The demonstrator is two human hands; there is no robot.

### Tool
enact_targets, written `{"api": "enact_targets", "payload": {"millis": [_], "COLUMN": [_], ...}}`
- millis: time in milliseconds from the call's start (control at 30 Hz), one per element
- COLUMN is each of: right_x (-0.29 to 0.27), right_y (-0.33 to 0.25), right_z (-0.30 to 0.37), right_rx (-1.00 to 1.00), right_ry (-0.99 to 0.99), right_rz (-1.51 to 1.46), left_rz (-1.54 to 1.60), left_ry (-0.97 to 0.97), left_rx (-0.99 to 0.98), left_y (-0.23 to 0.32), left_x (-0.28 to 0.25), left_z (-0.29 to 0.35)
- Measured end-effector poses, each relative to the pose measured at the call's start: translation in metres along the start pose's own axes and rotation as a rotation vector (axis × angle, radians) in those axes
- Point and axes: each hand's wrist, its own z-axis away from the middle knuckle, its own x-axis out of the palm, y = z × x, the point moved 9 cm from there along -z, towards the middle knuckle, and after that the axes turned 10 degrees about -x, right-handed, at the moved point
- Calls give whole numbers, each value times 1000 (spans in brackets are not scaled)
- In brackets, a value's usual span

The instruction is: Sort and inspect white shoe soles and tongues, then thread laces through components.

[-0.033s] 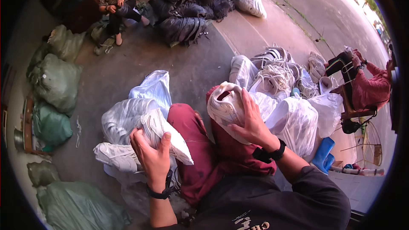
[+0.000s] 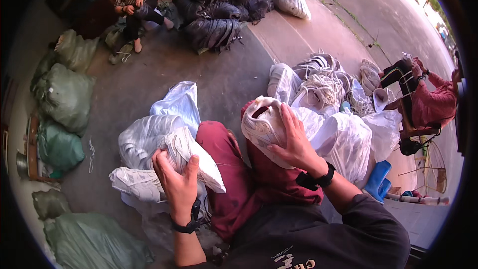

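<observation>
Hardly anything has moved since the earlier frame: hands and shoes look the same. The left hand has its grip part open around a white shoe, thumb apart from fingers, overlapping the red trousers. The right hand is spread broadly along the side of a cream shoe, over the right thigh, opening facing up; its far-side contact cannot be told. Both shoes look light, with soft, bendable uppers and firmer soles, probably neither slippery nor fragile; the heel or sole edge should give the surest hold. Counted: two shoes in hand, at least one loose shoe at left, two other people, at least five green bags. The shoe pile is too tangled to count.
</observation>
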Motion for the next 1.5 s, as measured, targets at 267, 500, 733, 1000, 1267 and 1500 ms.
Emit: {"api": "enact_targets", "payload": {"millis": [267, 500, 733, 1000, 1267, 1500], "right_x": [27, 40, 21, 103, 176, 208], "right_y": [81, 99, 89, 44, 74, 82], "right_z": [-44, -51, -54, -67, -75, -72], "right_rx": [128, 189, 130, 177, 187, 245], "right_ry": [128, 65, 141, 66, -64, -105], "right_rz": [-100, -75, 179, -822, -520, -491], "left_rz": [306, -4, -266, -345, -342, -336], "left_ry": [-395, -231, -191, -116, -75, -35], "left_rx": [-59, 18, 73, 153, 203, 219], "left_y": [-37, -23, 1, -6, -7, -1], "left_x": [46, 59, 98, 149, 154, 158], "left_z": [-50, -87, -104, -98, -92, -85]}}
